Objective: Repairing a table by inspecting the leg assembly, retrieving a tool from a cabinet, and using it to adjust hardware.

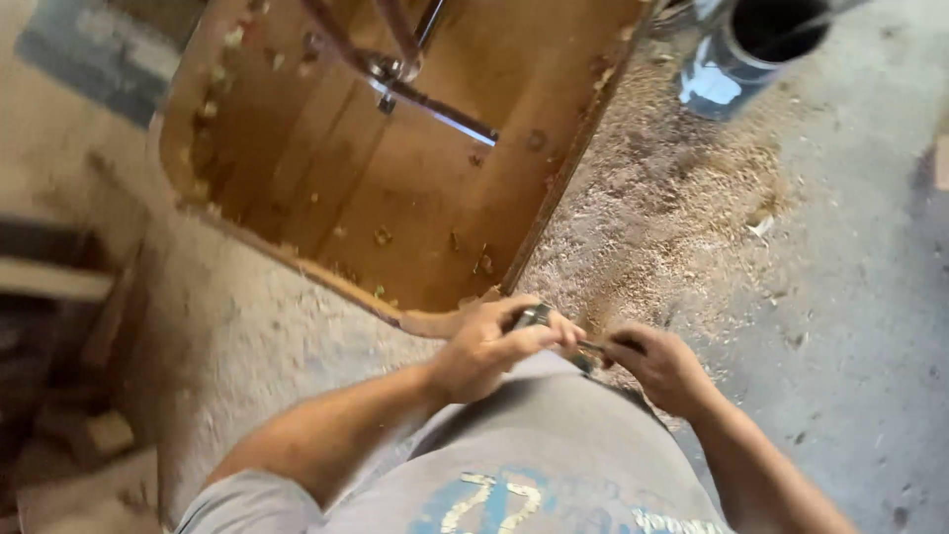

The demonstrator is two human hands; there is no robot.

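Note:
My left hand (491,346) is closed around a small metal tool (534,316) just below the near corner of a wooden board (415,188). My right hand (660,368) is closed on a thin dark metal piece (591,348) that runs between both hands. The two hands almost touch, held over my grey shirt. What exactly the metal parts are is hard to tell.
The rounded wooden board has a metal bar and fitting (415,84) fixed to it and glue blobs along its rim. Sawdust (662,198) covers the concrete floor to its right. A shiny metal can (746,49) stands at top right. Wood scraps (94,435) lie at left.

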